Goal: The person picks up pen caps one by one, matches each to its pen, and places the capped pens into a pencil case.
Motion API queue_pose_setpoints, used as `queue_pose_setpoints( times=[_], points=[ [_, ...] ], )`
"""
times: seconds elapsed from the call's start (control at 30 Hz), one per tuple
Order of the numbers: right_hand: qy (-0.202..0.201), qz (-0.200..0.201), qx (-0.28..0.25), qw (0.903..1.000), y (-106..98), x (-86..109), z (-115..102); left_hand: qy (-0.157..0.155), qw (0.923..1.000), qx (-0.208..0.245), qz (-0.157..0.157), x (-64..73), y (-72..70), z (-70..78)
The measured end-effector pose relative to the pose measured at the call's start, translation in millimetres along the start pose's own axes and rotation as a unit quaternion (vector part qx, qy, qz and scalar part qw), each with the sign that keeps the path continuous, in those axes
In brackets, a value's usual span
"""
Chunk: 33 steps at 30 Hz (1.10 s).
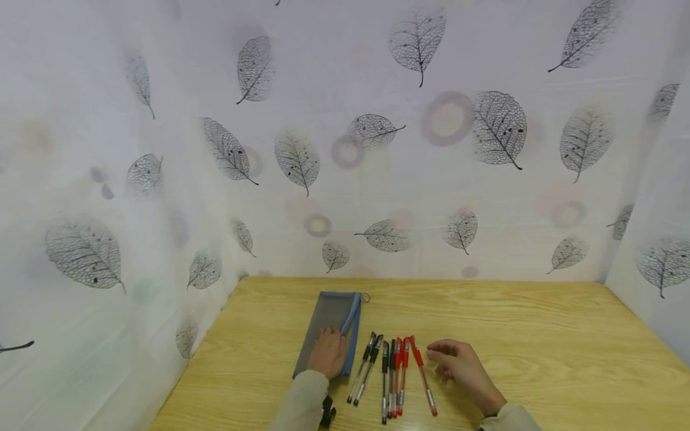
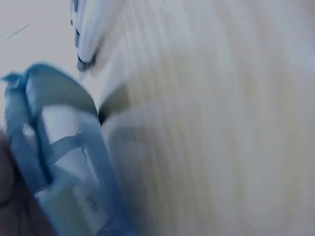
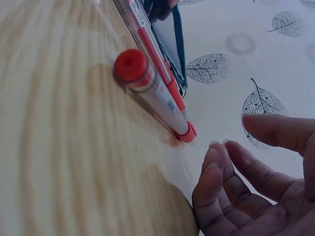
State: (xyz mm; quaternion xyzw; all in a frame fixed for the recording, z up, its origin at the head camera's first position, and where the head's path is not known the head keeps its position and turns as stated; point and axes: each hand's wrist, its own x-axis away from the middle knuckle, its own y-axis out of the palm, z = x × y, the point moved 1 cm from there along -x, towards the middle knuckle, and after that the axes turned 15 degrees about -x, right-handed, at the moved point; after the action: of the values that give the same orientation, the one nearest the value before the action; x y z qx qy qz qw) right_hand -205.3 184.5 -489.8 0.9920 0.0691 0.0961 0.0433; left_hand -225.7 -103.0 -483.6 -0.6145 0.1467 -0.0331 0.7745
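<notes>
A grey see-through pencil case (image 1: pixel 315 323) with blue edging and a zip lies flat on the wooden table. My left hand (image 1: pixel 327 352) rests on its right half, fingertips by the zip. In the left wrist view the case's blue end (image 2: pixel 59 88) shows close up, with part of the hand at the lower left edge. To the right lie black-capped pens (image 1: pixel 385 383) and red-capped pens (image 1: pixel 404 368). The rightmost red pen (image 1: pixel 423 375) slants apart from the others. My right hand (image 1: pixel 460 366) is beside it, fingers loosely bent, thumb apart, holding nothing.
The table (image 1: pixel 539 335) has a light wood grain. A pale sheet (image 1: pixel 409 197) printed with leaves hangs behind it and along both sides. A small ring (image 1: pixel 366 297) sits at the case's far right corner. A black strap (image 1: pixel 327 412) shows at the left wrist.
</notes>
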Motion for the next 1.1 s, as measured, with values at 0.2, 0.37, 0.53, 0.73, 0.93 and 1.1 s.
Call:
queue_pose_setpoints(
  times=[0.2, 0.37, 0.53, 0.73, 0.93, 1.1],
  points=[
    [-0.008, 0.011, 0.029, 0.9995, 4, -3.0, 1, -0.034, 0.9935, 0.102, 0.037, 9.7, -1.2, 3.3],
    [-0.017, 0.009, 0.045, 0.9988, 7, -4.1, 1, -0.060, 0.9835, 0.160, 0.060, 13.8, 0.5, 4.3],
    [-0.022, -0.004, 0.048, 0.9986, 10, -4.9, 0, -0.078, 0.9749, 0.196, 0.070, 15.9, -0.5, 4.6],
    [-0.021, 0.012, 0.062, 0.9978, 16, -6.8, 1, -0.097, 0.9687, 0.218, 0.071, 17.9, -2.5, 6.1],
    [-0.015, 0.037, 0.088, 0.9953, 22, -8.9, 1, -0.120, 0.9602, 0.244, 0.065, 18.6, -3.8, 7.2],
    [-0.013, 0.054, 0.114, 0.9920, 26, -10.9, 0, -0.125, 0.9573, 0.252, 0.067, 18.8, -3.2, 6.2]
  ],
)
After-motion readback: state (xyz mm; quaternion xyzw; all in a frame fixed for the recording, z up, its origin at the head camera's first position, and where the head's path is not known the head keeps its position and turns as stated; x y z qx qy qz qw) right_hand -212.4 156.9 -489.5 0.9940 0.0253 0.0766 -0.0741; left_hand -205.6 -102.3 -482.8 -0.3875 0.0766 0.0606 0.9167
